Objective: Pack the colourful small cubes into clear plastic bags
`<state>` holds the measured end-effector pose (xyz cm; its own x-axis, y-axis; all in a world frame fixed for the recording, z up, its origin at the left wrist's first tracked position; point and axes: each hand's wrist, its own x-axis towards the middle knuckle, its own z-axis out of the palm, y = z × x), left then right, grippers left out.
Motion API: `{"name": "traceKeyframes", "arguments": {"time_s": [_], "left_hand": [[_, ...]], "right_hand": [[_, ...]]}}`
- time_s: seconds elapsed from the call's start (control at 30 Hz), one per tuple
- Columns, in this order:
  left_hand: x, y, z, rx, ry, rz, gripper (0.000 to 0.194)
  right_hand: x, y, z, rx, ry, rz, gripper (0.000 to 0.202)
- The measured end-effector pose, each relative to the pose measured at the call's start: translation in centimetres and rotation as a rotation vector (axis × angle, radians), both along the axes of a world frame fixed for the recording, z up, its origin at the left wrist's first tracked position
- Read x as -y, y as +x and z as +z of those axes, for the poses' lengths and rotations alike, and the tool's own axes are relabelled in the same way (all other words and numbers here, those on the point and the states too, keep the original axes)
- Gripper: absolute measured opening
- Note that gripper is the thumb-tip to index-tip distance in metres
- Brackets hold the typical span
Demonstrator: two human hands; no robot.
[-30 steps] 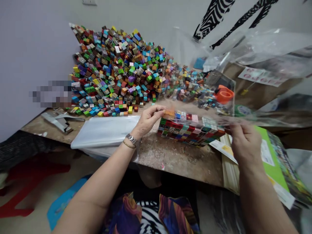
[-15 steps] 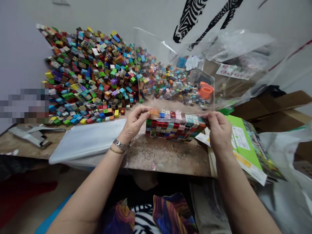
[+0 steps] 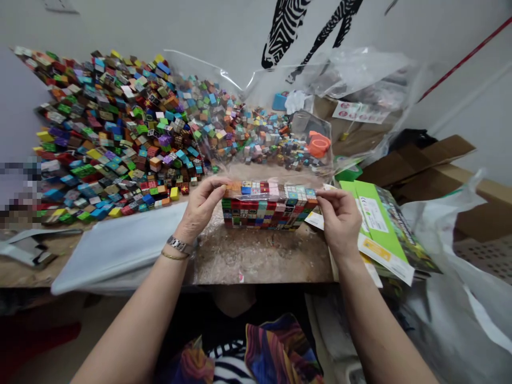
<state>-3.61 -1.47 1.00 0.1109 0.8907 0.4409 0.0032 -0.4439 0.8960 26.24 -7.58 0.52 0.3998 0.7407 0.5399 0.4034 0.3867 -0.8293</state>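
Fingers of our left hand (image 3: 200,208) and right hand (image 3: 341,220) pinch clear plastic film (image 3: 248,88) at the upper corners of the printed-cube block (image 3: 264,213), between them over the table (image 3: 260,261); uneven pulling, we judge, could tear the film or dislodge cubes.

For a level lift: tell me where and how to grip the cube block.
Probably by both short ends, left hand from the left, right hand from the right: the cube block is long and broadside to the camera. Grip low, since clear film covers its top edge and might slip.
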Motion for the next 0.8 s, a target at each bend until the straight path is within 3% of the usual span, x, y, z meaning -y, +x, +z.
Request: {"name": "traceKeyframes", "arguments": {"time_s": [0.17, 0.47, 0.63, 0.8], "left_hand": [[0.0, -0.1, 0.1, 0.013, 0.021, -0.042, 0.025], [-0.6, -0.3, -0.2, -0.003, 0.051, -0.056, 0.022], [-0.6, -0.4, -0.2, 0.001, 0.043, -0.066, 0.023], [-0.5, -0.2, -0.2, 0.013, 0.055, -0.058, 0.024]], "right_hand": [[0.2, 0.3, -0.8, 0.299, 0.057, -0.097, 0.018], [-0.3, 0.3, -0.9, 0.334, 0.082, -0.113, 0.015], [-0.8, -0.2, -1.5, 0.164, 0.054, -0.043, 0.024], [-1.0, 0.1, -2.4, -0.114, -0.007, 0.206, 0.054]]}}
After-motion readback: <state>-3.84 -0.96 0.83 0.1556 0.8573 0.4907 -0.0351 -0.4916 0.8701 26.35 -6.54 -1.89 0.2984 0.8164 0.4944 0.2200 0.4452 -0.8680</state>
